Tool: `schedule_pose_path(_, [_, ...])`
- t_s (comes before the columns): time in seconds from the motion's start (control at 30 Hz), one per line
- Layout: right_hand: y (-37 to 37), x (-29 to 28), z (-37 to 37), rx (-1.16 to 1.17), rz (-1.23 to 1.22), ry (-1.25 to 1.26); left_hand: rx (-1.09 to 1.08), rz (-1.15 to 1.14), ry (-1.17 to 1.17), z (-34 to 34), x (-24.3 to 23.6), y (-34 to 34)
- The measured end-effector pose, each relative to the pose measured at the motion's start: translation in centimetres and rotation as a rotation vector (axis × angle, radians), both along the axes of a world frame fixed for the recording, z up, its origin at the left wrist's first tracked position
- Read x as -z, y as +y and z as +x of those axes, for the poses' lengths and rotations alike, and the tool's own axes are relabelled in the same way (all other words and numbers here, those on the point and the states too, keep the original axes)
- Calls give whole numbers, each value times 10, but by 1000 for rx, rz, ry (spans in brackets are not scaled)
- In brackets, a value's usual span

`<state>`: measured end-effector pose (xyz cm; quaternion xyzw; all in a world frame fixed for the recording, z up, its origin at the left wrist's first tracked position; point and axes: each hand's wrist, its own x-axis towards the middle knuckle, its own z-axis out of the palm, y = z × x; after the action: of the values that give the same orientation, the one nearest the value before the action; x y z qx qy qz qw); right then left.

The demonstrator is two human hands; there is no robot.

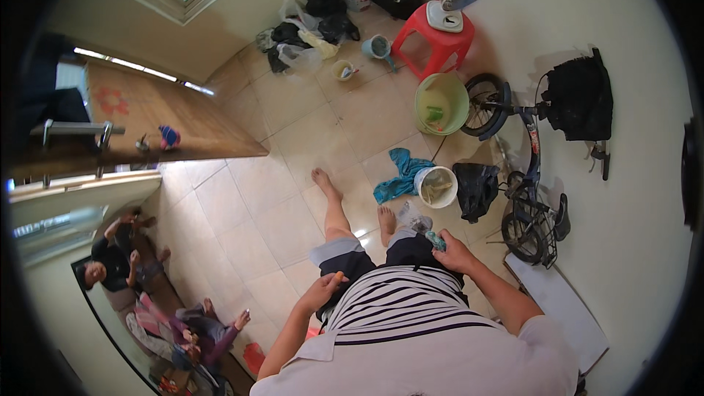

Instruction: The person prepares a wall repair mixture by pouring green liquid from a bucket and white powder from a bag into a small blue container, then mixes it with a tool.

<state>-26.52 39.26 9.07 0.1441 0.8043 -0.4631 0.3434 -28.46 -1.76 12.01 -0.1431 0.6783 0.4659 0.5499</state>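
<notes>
While both forearms come in from below, with the view's middle as the hub of the clock, the hands sit over the person's lap and thigh. Toward half past six, the left hand (320, 292) has its fingers nearly closed, pinching a small orange piece (338, 276) at the fingertips. At four o'clock, the right hand (456, 255) curls around a teal bundle (435, 240), too small to make out further, which juts from the grip toward eleven o'clock.

On the tiled floor (282, 194), at three o'clock, a blue cloth (398, 176) lies beside a white bucket (420, 185) with pale things inside. Just beyond are a black bag (477, 192) and a small bicycle (533, 154). A clear plastic bag (413, 217) lies near the right foot (386, 224). Just short of two o'clock stands a pale green tub (427, 92); toward one, a fan (445, 17) stands on a red stool (416, 28). Near eight, two other people sit well apart from these hands.
</notes>
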Motion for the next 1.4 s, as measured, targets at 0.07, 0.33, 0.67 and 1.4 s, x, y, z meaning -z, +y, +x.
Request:
schedule_pose_path(0.07, [-9,1,-23,48,10,-20,94,74,63,-38,25,-8])
schedule_pose_path(0.33, [-58,-37,-83,176,110,-139,229,201,-362,-221,54,-37])
schedule_pose_path(0.67, [-113,68,-175,505,-129,-271,185,318,-872,-335,130,-50])
schedule_pose_path(1.4, [-26,439,-368,238,300,-60,-238,291,212,-680,690,313])
